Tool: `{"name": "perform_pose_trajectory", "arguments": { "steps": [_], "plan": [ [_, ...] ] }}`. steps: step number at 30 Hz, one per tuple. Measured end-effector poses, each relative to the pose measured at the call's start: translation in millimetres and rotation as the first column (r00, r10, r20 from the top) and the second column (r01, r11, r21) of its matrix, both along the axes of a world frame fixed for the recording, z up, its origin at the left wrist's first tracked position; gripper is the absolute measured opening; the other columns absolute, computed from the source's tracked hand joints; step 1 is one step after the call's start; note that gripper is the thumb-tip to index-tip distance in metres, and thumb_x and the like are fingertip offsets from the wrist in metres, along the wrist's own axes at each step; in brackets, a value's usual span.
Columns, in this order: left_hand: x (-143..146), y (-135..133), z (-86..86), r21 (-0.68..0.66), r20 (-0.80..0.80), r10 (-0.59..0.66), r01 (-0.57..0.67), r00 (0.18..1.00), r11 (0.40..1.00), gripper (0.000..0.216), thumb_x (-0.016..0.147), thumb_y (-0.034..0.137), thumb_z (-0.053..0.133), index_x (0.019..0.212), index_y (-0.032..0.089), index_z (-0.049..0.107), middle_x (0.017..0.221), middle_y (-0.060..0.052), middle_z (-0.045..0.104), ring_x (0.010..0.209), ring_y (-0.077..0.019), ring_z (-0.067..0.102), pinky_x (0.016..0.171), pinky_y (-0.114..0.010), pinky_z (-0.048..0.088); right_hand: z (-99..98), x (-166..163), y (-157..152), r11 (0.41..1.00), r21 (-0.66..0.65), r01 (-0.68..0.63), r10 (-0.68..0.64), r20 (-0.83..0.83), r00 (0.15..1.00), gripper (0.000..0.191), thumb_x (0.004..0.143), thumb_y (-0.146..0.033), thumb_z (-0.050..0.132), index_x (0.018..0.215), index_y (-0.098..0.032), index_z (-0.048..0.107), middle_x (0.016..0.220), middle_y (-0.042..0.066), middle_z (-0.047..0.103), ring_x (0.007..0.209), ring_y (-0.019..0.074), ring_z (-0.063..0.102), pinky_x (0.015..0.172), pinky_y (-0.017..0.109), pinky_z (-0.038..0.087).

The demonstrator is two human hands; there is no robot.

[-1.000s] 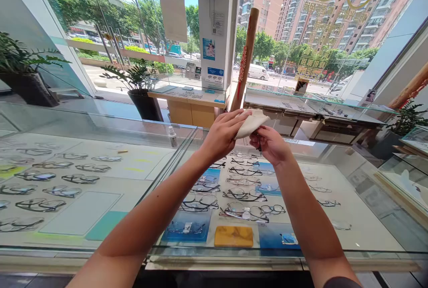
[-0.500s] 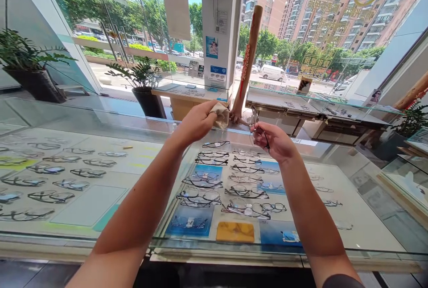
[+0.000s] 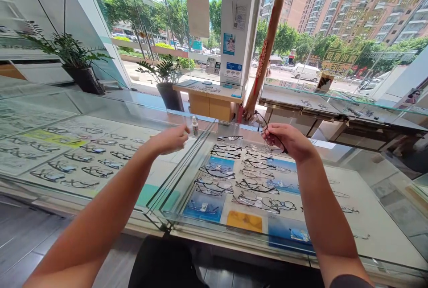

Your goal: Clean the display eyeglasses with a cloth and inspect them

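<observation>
My right hand [image 3: 289, 140] pinches a pair of eyeglasses [image 3: 274, 138] with thin dark rims, raised over the far side of the glass display case. Part of the frame is hidden behind the fingers. My left hand [image 3: 172, 140] is low over the counter at the left, its fingertips close to a small white bottle [image 3: 195, 125] that stands upright on the glass. Motion blurs this hand, and its palm side is turned away, so I cannot make out whether a cloth is in it. Rows of eyeglasses [image 3: 219, 170] lie inside the case under my hands.
The glass display case [image 3: 187, 223] spans the front, with an orange pouch [image 3: 244, 221] inside. More eyeglasses [image 3: 96, 171] lie in the left case. Beyond are a potted plant [image 3: 169, 85], a slanting wooden post [image 3: 265, 56] and another display counter [image 3: 301, 105] by the window.
My left hand has moved left and down toward the bottle; the beige cloth it held no longer shows. My right hand still holds the eyeglasses. The view has turned left.
</observation>
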State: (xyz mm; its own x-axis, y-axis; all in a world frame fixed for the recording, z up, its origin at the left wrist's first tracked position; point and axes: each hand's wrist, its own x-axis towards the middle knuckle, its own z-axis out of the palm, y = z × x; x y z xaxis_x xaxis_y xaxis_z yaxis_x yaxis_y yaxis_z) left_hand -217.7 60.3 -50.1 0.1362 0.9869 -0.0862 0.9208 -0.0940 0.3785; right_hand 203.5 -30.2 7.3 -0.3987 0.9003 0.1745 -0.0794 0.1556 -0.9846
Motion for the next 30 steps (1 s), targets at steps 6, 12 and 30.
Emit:
{"name": "perform_pose_trajectory", "arguments": {
  "steps": [6, 12, 30],
  "plan": [
    [-41, 0, -56.0, -0.076, -0.083, 0.052, -0.058, 0.995, 0.995, 0.058, 0.085, 0.042, 0.061, 0.136, 0.015, 0.060, 0.125, -0.023, 0.075, 0.090, -0.0324, 0.077, 0.080, -0.041, 0.057, -2.1, -1, 2, 0.996, -0.027, -0.090, 0.092, 0.073, 0.993, 0.030, 0.085, -0.045, 0.086, 0.075, -0.020, 0.073, 0.086, 0.008, 0.072, 0.075, 0.0179, 0.054, 0.069, 0.035, 0.042],
    [-24, -3, -42.2, 0.022, -0.254, 0.092, -0.089, 0.963, 0.996, 0.062, 0.088, 0.046, 0.065, 0.138, 0.008, 0.064, 0.148, -0.037, 0.060, 0.134, -0.0532, 0.061, 0.110, -0.063, 0.047, -0.7, 7, 2, 0.990, -0.017, -0.139, 0.141, 0.096, 0.985, 0.029, 0.084, -0.044, 0.086, 0.075, -0.019, 0.073, 0.083, 0.007, 0.071, 0.077, 0.0183, 0.057, 0.069, 0.033, 0.043],
    [196, -61, 68.3, 0.934, -0.077, -0.742, 0.309, 0.666, 0.181, 0.074, 0.091, 0.053, 0.088, 0.150, 0.023, 0.055, 0.139, -0.015, 0.073, 0.126, -0.0340, 0.072, 0.107, -0.051, 0.060, 16.1, 34, -9, 0.990, 0.062, -0.124, 0.124, 0.002, 0.992, 0.030, 0.085, -0.046, 0.086, 0.079, -0.019, 0.074, 0.083, 0.007, 0.066, 0.078, 0.0184, 0.056, 0.070, 0.030, 0.048]
  ]
}}
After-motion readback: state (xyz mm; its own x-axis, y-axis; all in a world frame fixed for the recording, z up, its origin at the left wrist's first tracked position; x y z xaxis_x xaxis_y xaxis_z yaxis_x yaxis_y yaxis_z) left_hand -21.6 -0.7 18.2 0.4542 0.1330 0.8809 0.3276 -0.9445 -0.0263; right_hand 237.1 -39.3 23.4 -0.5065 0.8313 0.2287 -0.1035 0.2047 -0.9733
